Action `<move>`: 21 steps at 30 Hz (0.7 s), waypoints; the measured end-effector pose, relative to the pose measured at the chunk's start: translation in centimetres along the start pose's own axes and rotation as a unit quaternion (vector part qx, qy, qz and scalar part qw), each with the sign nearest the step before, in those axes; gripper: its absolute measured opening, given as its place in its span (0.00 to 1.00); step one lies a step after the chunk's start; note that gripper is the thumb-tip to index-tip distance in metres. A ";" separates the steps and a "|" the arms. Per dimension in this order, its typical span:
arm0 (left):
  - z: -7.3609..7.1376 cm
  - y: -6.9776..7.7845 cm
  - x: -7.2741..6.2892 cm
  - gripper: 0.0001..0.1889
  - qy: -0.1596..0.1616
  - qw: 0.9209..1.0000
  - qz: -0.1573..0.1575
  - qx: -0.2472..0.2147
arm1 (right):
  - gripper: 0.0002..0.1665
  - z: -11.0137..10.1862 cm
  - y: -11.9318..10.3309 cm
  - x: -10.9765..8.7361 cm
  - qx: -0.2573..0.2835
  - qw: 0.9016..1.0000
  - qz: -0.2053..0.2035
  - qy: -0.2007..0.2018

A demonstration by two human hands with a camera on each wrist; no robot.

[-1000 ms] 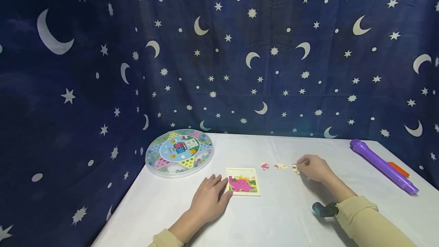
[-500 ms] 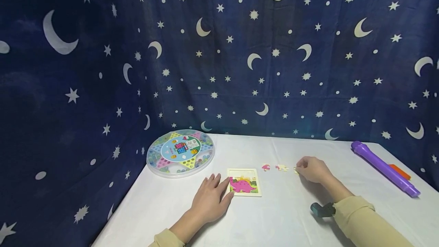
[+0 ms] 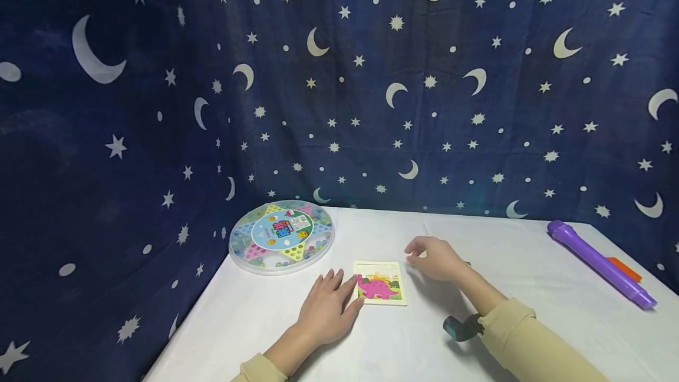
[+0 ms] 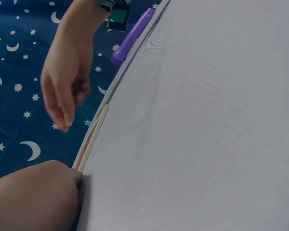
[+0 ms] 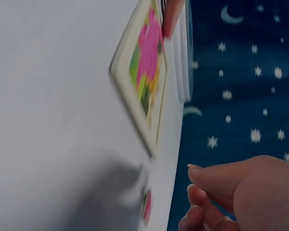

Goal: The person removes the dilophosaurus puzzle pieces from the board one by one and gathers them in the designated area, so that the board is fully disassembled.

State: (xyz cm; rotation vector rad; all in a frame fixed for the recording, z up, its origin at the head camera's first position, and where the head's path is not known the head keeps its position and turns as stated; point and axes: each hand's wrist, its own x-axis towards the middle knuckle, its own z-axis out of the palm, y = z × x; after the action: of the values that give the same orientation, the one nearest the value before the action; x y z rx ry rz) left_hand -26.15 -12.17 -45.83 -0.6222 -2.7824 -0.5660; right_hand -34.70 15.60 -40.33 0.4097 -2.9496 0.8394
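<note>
A small square jigsaw puzzle in a cream frame (image 3: 389, 303) shows a pink dinosaur (image 3: 378, 289); a strip along its far side is bare. My left hand (image 3: 326, 306) rests flat at the frame's left edge, fingers spread, thumb at the near corner. Right of the frame, my right hand (image 3: 436, 259) hovers over the row of loose pieces, thumb and fingers loosely bent and apart. Just below those fingers lies a pink puzzle piece (image 5: 147, 207), standing out in the right wrist view. The hand mostly hides the other loose pieces from the head view.
A round Chinese checkers set (image 3: 281, 237) with a clear rim full of marbles sits at the back left. On the right lie a purple microphone-shaped stick (image 3: 602, 265) and an orange object (image 3: 625, 269). A starry dark blue curtain (image 3: 371, 134) hangs behind the white table.
My right hand has let go of the rightmost puzzle piece and moved left over the row to the pink piece. The left hand has stayed at the frame.
</note>
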 end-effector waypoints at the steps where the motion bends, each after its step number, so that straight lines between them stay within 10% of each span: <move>1: 0.0 0.0 0.0 0.29 0.000 1.000 0.000 0.000 | 0.07 0.3 -0.5 0.1 0.002 1.000 -0.003 -0.004; 21: -0.1 -0.1 0.0 0.29 -0.003 1.000 0.002 0.002 | 0.10 4.7 -6.3 -0.4 0.007 0.992 -0.085 -0.096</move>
State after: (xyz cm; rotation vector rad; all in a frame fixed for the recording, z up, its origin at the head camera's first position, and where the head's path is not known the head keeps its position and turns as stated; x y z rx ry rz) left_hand -26.19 -12.28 -45.75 -0.6310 -2.7868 -0.5581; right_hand -32.51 8.04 -41.17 0.7722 -3.0243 0.8434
